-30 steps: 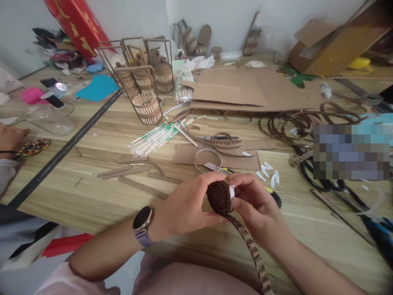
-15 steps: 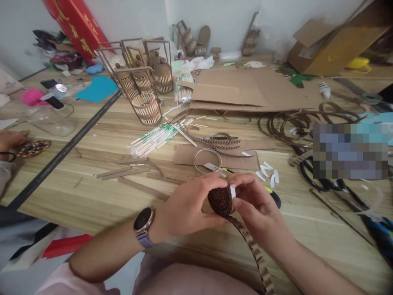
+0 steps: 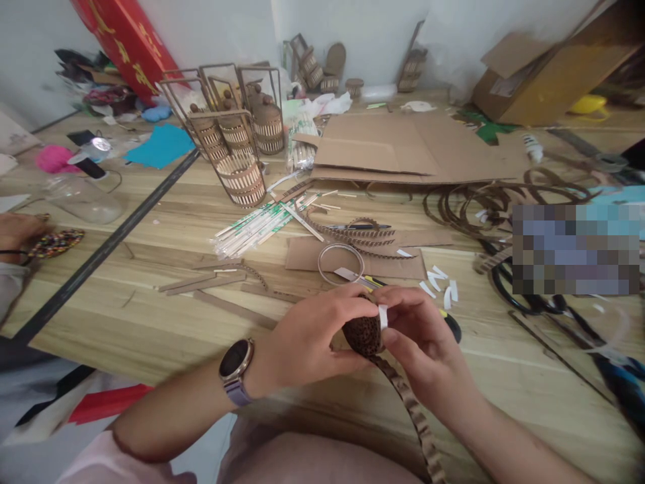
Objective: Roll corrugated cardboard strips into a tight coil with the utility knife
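Fingers of left hand clasp corrugated coil; right hand pinches white strip

pale pink sleeve, purple-strapped watch

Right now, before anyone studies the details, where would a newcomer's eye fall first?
Probably on the dark corrugated coil at lower centre, held by the left hand, with the right hand pinching a white strip at its edge. Next might come the slatted baskets in frames, left of centre, then the red panel with yellow markings at upper left.
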